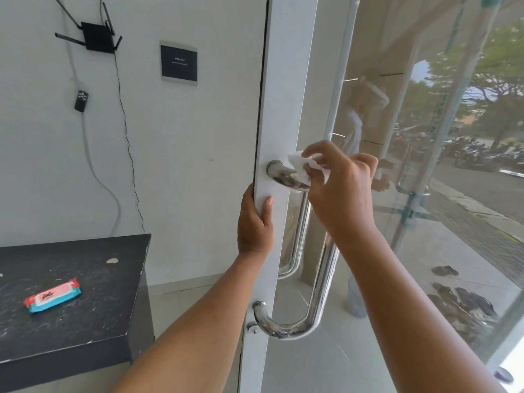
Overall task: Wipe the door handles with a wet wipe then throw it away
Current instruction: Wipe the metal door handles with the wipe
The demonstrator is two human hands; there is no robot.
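A long chrome door handle runs down the white frame of a glass door. My right hand holds a white wet wipe pressed on the handle's upper bend, near its top mount. My left hand grips the edge of the door frame just below that mount. A second chrome handle shows through the glass on the door's other side.
A black cabinet stands at lower left against the white wall, with a red and blue wet wipe pack on top. A keyhole sits by the handle's lower mount. Cables and a router hang on the wall.
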